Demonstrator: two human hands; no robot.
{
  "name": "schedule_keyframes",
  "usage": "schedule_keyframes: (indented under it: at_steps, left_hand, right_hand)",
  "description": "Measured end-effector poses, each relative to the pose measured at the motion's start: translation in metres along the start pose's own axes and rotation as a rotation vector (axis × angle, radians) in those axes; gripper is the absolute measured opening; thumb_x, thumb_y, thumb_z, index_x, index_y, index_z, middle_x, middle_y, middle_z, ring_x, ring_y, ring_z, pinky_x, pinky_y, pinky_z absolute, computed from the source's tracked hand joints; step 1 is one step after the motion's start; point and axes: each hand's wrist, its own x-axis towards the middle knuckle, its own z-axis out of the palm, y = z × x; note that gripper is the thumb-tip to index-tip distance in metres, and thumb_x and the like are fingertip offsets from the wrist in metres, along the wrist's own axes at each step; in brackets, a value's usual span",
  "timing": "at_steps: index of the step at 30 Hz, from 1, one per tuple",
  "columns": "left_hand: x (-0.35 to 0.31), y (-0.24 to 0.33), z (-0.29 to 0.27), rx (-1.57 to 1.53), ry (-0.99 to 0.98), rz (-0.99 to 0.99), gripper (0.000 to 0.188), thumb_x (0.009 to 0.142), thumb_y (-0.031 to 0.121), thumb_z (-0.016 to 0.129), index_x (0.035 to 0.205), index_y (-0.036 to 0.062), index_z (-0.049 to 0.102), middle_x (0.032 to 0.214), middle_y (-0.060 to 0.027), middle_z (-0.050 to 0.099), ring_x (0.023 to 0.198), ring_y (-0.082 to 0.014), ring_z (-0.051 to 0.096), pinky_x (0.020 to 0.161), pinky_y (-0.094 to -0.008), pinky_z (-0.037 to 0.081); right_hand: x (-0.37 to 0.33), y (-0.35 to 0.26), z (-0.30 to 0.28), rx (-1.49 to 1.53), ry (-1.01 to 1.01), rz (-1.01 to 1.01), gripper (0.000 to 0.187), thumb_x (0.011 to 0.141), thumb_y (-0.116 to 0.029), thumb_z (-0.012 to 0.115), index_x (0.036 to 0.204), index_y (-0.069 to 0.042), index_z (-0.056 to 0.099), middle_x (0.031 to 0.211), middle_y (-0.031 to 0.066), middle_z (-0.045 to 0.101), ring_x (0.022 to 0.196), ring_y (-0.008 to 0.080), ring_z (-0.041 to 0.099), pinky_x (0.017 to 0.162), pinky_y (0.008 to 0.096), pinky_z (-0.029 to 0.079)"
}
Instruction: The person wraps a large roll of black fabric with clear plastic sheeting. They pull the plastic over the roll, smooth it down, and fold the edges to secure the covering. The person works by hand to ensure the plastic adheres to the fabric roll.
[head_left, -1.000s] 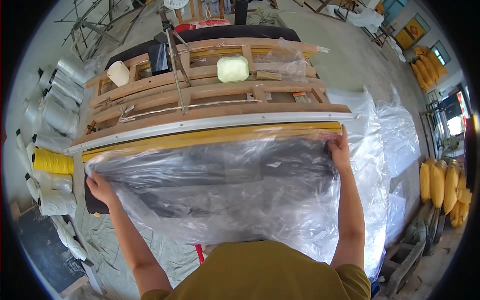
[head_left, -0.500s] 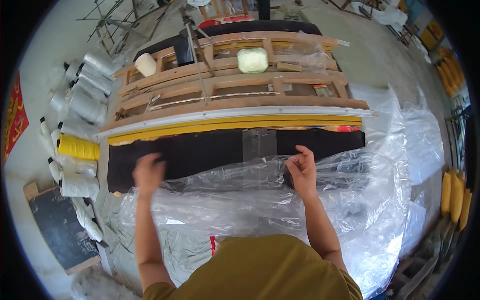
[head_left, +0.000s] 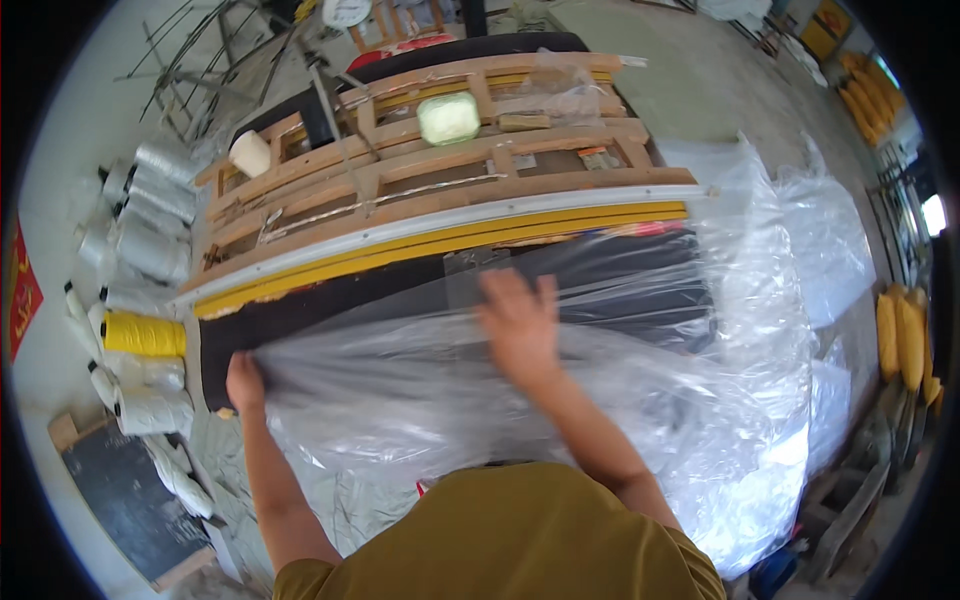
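Clear plastic film [head_left: 400,400] lies in folds in front of me and reaches up over a long black fabric panel [head_left: 290,290]. My left hand [head_left: 245,382] is closed on the film's left edge, pulling it taut at the panel's left end. Flat on the film, near the panel's middle, rests my right hand [head_left: 520,325], its fingers spread and slightly blurred. A clear strip [head_left: 475,275] lies across the panel just beyond the right hand. Beyond the panel runs a yellow bar [head_left: 440,255], next to a pale metal rail [head_left: 440,222].
A wooden slatted frame [head_left: 400,185] stands beyond the rail, bearing a green-white block [head_left: 448,118], a white roll [head_left: 250,154] and a metal stand [head_left: 335,130]. Thread cones, one yellow [head_left: 145,334], line the left wall. A blackboard [head_left: 130,490] leans at lower left.
My left hand has moved left and nearer, taking hold of the film edge. The right hand has shifted left and opened flat. The film now covers more of the panel. The view has turned slightly.
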Motion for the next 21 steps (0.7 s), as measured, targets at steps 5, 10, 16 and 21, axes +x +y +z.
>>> schedule_keyframes:
  at_steps: [5,10,16,21]
  left_hand:
    - [-0.027,-0.06,0.015,0.048,0.163,-0.176,0.02,0.091,0.023,0.047,0.093,0.0056,0.057,0.087,-0.0165,0.062,0.081,-0.0374,0.06,0.069,-0.0441,0.046]
    - [-0.028,-0.043,0.014,-0.023,0.132,-0.167,0.019,0.092,0.02,0.046,0.093,0.0043,0.056,0.089,-0.0151,0.062,0.082,-0.0362,0.06,0.068,-0.043,0.046]
    - [-0.02,-0.046,0.028,-0.013,0.157,-0.17,0.022,0.093,0.023,0.045,0.096,0.0049,0.056,0.094,-0.0151,0.063,0.084,-0.0358,0.06,0.069,-0.0426,0.046]
    - [-0.025,-0.041,0.014,0.062,0.146,-0.233,0.023,0.094,0.025,0.044,0.097,0.0052,0.057,0.094,-0.0148,0.063,0.084,-0.0353,0.06,0.069,-0.0423,0.047]
  right_hand:
    - [-0.07,0.079,-0.031,-0.274,0.167,0.319,0.035,0.071,-0.014,0.06,0.106,-0.014,0.061,0.12,0.007,0.055,0.117,0.0284,0.048,0.095,0.0576,0.033]
    - [-0.267,0.318,-0.273,0.247,0.63,0.749,0.028,0.086,-0.013,0.039,0.1,-0.001,0.058,0.095,0.0103,0.058,0.09,0.0248,0.058,0.08,0.0359,0.046]
    - [-0.02,0.33,-0.352,-1.147,0.331,0.672,0.021,0.083,-0.017,0.056,0.098,-0.004,0.058,0.094,0.016,0.061,0.089,0.0354,0.057,0.079,0.0428,0.043]
    - [0.016,0.196,-0.148,-0.471,0.401,0.118,0.042,0.08,-0.032,0.065,0.11,-0.005,0.052,0.109,0.0137,0.055,0.107,0.0315,0.05,0.095,0.0518,0.029]
